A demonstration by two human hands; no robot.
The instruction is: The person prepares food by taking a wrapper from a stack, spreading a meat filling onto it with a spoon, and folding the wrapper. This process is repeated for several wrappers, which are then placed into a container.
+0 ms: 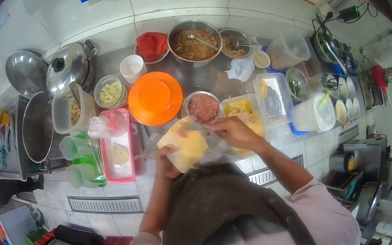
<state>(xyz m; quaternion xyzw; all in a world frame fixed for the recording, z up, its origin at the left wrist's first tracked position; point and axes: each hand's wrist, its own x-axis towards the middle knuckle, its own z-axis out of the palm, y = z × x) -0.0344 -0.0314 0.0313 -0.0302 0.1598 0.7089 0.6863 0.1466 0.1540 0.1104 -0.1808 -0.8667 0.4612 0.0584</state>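
A stack of yellow wrapper sheets [189, 149] rests in my left hand [165, 163], its fingers closed around the lower left edge. A small pinkish smear shows on the top sheet. My right hand [232, 131] is closed beside the sheets' right edge, near the front rim of a bowl of raw minced meat [204, 108]; what its fingers pinch is too small to make out. Just right of the meat bowl, partly behind my right hand, a clear container holds more yellow wrappers [238, 106].
Left of the meat bowl sits an orange plate [155, 98], then a pink tray [121, 170]. Behind stands a steel bowl of brown filling [195, 40] with a spoon. To the right are a clear tray [273, 98] and a white tub [314, 113].
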